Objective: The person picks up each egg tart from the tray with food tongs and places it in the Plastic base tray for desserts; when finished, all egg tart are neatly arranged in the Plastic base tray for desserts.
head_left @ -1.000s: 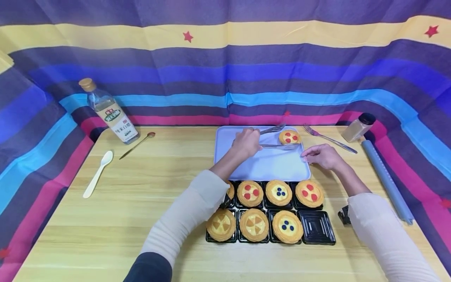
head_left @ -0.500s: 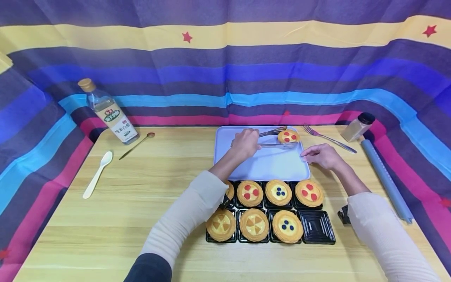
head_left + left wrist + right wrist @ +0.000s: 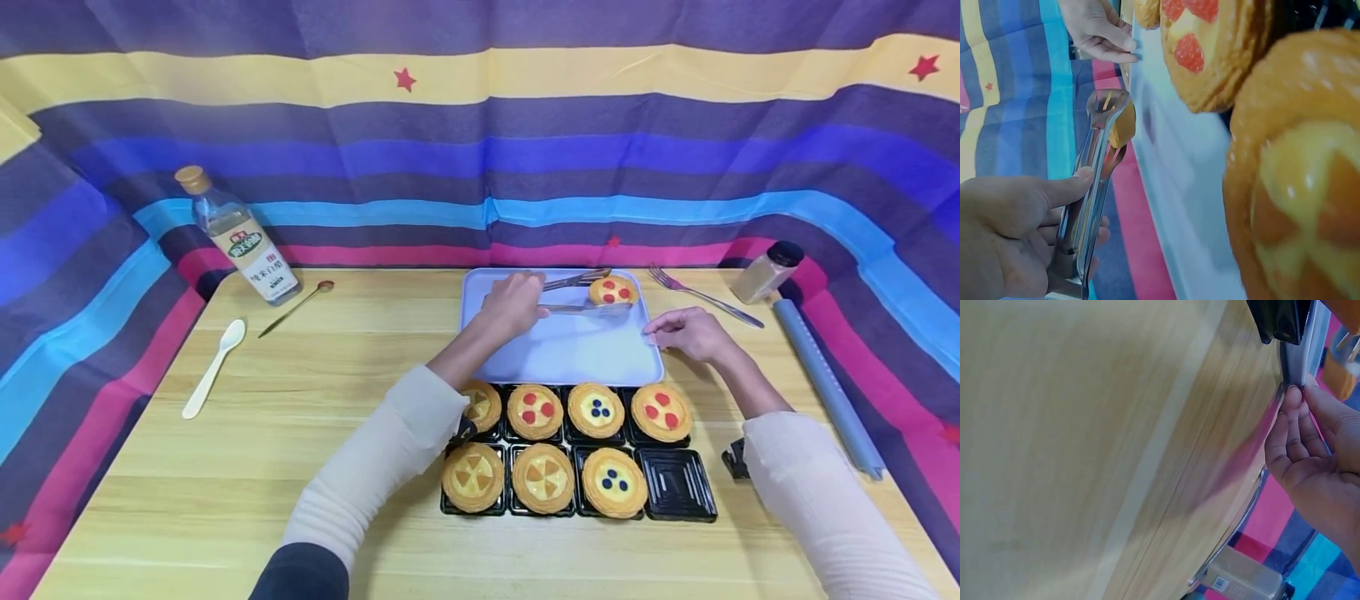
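My left hand (image 3: 516, 302) grips metal food tongs (image 3: 576, 279) above the lilac tray (image 3: 577, 354). The tong ends straddle a small tart with red fruit pieces (image 3: 613, 291) at the tray's back right. In the left wrist view, the thumb lies along one arm of the tongs (image 3: 1079, 215), with the fingers behind, and the tart (image 3: 1124, 125) shows between the ends. My right hand (image 3: 688, 332) pinches the tray's right edge between thumb and fingertips, which the right wrist view shows at the tray's corner (image 3: 1297, 365).
In front of the tray, black plastic boxes (image 3: 678, 485) stand in two rows; all but the front right one bear tarts (image 3: 543, 478). A fork (image 3: 705, 295), seasoning jar (image 3: 767, 272) and grey-blue roll (image 3: 828, 387) lie right. A vinegar bottle (image 3: 243, 242), small spoon (image 3: 296, 308) and white spoon (image 3: 215, 367) are left.
The tong ends have drawn closer together about the tart. My left hand and the tart have shifted slightly left over the tray. My right hand stays at the tray's edge.
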Action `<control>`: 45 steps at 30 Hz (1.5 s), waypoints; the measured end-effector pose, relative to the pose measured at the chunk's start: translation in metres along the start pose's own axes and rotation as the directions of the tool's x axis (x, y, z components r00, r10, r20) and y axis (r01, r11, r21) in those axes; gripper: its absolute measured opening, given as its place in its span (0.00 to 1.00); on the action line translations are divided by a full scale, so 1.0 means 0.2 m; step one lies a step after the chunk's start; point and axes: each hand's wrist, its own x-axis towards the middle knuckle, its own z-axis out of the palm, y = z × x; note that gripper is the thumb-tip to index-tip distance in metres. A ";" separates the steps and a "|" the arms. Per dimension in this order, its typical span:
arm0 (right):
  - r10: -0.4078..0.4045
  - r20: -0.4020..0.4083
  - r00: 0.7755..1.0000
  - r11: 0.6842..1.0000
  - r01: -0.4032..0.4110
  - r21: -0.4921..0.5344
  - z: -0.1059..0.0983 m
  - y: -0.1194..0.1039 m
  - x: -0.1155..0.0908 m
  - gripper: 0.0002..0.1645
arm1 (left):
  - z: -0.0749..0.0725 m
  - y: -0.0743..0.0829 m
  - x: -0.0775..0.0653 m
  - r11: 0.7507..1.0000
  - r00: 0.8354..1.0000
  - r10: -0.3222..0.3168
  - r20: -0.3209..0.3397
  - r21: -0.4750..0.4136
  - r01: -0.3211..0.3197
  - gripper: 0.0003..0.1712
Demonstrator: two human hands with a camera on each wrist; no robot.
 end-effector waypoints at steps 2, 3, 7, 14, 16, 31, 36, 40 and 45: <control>-0.001 -0.002 1.000 1.000 0.001 0.001 0.00 0.00 0.00 0.15 | -0.01 -0.01 -0.03 1.000 1.000 0.022 -0.017 0.005 -0.022 0.23; -0.003 -0.003 1.000 1.000 0.003 -0.002 0.00 0.00 0.00 0.15 | -0.02 -0.02 -0.05 0.999 0.999 0.036 -0.026 0.014 -0.036 0.23; -0.012 -0.002 1.000 1.000 0.012 -0.013 -0.01 0.00 -0.01 0.16 | -0.05 -0.06 -0.11 0.995 0.993 0.101 -0.067 0.033 -0.099 0.19; -0.013 0.003 1.000 1.000 0.013 -0.019 -0.01 0.00 -0.01 0.16 | -0.08 -0.10 -0.27 0.979 0.975 0.198 -0.098 0.060 -0.192 0.19; -0.013 0.001 1.000 0.999 0.013 -0.031 -0.01 0.00 -0.01 0.16 | -0.09 -0.10 -0.32 0.974 0.969 0.223 -0.102 0.054 -0.219 0.20; -0.032 0.000 0.999 0.999 0.032 -0.025 -0.01 0.00 0.00 0.14 | -0.06 -0.02 -0.62 0.919 0.917 0.394 -0.067 0.034 -0.392 0.27; -0.032 0.009 0.999 0.999 0.032 -0.012 -0.01 0.00 0.00 0.14 | -0.04 0.04 -0.67 0.901 0.902 0.431 -0.039 0.066 -0.428 0.29; -0.032 0.005 0.999 0.999 0.032 -0.026 -0.01 0.01 0.00 0.14 | -0.02 0.09 -0.71 0.901 0.903 0.429 0.028 0.066 -0.429 0.31; -0.029 -0.006 1.000 0.999 0.029 -0.039 0.00 0.00 -0.01 0.16 | 0.02 0.14 -0.74 0.885 0.886 0.454 0.096 0.071 -0.461 0.32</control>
